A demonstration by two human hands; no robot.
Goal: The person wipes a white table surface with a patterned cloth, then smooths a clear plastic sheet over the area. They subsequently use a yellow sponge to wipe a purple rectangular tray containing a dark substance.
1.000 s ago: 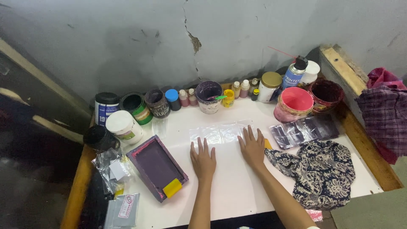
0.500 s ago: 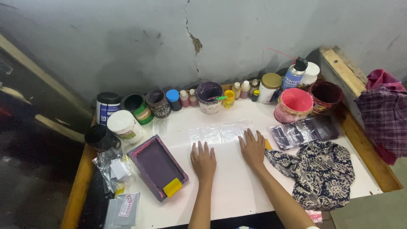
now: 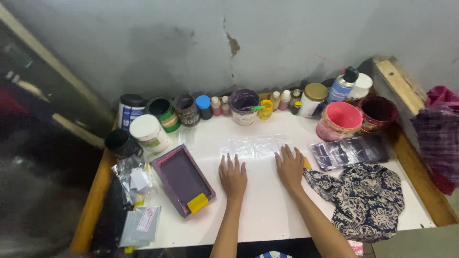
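On the white table (image 3: 267, 210), both hands lie flat, palms down and fingers spread, grasping nothing. The left hand (image 3: 233, 176) rests just below the near edge of a clear plastic sheet (image 3: 253, 147), which lies flat at the table's middle; the right hand (image 3: 289, 167) has its fingertips on the sheet's right end. Just left of the left hand sits a purple-stained screen frame (image 3: 180, 179) with a yellow squeegee (image 3: 197, 203) at its near corner. Right of the right hand lies a dark patterned cloth (image 3: 366, 200), and beyond it a stack of dark plastic bags (image 3: 349, 152). Along the wall stands a row of paint jars and small bottles (image 3: 244, 106), with a pink tub (image 3: 340, 119) near the right end.
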